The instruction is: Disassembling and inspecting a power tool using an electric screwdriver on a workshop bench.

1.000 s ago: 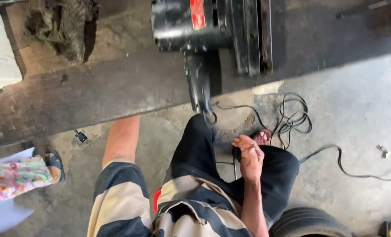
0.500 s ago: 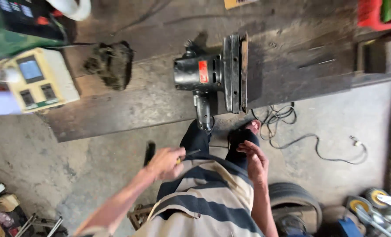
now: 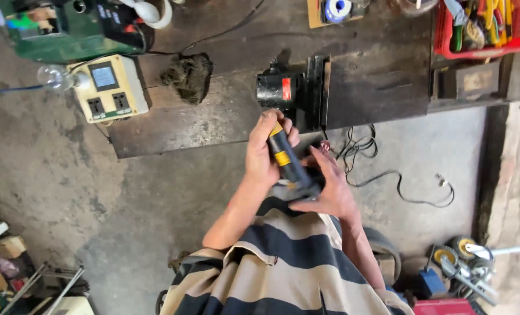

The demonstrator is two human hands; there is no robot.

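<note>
Hands busy with dark tool with yellow-banded handle (image 3: pixel 284 157). Left hand (image 3: pixel 261 153) wraps handle tight; right hand (image 3: pixel 325 188) cups lower end, fingers curled. Looks like fixing step; next needs steady grip.

Single head-worn view, looking steeply down past the wearer's striped shirt (image 3: pixel 283 262) onto both hands, fairly close. Beyond them the dark metal workbench (image 3: pixel 213 116) crosses the upper frame; concrete floor (image 3: pixel 67 186) fills the left and right.
</note>
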